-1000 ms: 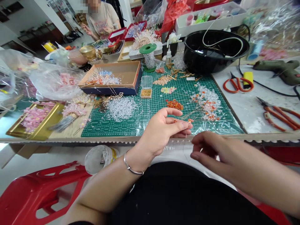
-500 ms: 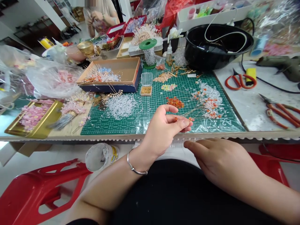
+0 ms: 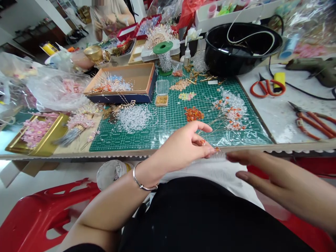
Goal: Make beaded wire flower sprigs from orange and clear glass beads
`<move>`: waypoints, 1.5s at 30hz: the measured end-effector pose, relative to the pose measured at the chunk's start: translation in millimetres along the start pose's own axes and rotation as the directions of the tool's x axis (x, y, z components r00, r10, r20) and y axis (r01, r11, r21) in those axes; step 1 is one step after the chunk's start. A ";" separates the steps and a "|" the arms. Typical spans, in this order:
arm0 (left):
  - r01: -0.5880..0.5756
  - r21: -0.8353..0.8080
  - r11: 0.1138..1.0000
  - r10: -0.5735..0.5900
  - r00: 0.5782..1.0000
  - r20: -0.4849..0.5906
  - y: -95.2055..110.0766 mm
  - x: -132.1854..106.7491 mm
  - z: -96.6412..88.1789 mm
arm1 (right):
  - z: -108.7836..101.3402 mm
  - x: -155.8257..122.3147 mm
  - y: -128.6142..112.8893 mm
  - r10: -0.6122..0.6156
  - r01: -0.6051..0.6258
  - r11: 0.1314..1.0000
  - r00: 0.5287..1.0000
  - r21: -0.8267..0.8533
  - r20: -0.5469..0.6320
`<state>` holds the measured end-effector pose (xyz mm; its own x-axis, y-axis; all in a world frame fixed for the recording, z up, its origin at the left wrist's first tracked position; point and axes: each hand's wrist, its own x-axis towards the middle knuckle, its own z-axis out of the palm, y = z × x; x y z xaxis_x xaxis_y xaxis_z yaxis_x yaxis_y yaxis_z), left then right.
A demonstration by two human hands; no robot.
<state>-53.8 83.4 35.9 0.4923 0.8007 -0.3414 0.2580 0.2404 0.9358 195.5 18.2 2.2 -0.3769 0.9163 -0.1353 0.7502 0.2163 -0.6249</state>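
Note:
My left hand (image 3: 187, 144), a silver bangle on its wrist, is closed in a pinch at the table's front edge. Small orange beads (image 3: 202, 142) show between its fingers; any wire on them is too fine to make out. To its right my right hand (image 3: 273, 176) is held out over my lap, fingers apart, with nothing visible in it. Just past the left hand a heap of orange beads (image 3: 193, 114) lies on the green cutting mat (image 3: 168, 134). Wire stems with clear and orange beads (image 3: 232, 112) are spread at the mat's right. Clear beads (image 3: 133, 119) are piled at its left.
A box (image 3: 149, 84) with beaded stems, a wire spool (image 3: 165, 61) and a black basin (image 3: 236, 59) stand behind. Red-handled pliers (image 3: 312, 120) and a glue gun (image 3: 315, 70) lie right. A red stool (image 3: 31, 210) is at lower left. Another person (image 3: 112, 17) sits opposite.
My right hand has moved right, away from the left, and its fingers have spread. My left hand has lowered slightly towards me, still pinching the orange beads. The view has shifted a little.

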 end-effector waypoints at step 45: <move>-0.629 0.743 0.229 0.469 0.740 0.482 17.0 9.6 27.9 | -7.9 16.5 -17.1 -0.032 0.017 0.877 0.999 0.481 0.022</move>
<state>-21.5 79.9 46.1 0.8860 0.4409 0.1432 0.3674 -0.8562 0.3633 180.8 32.3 16.7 -0.4124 0.9013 -0.1325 0.3902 0.0434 -0.9197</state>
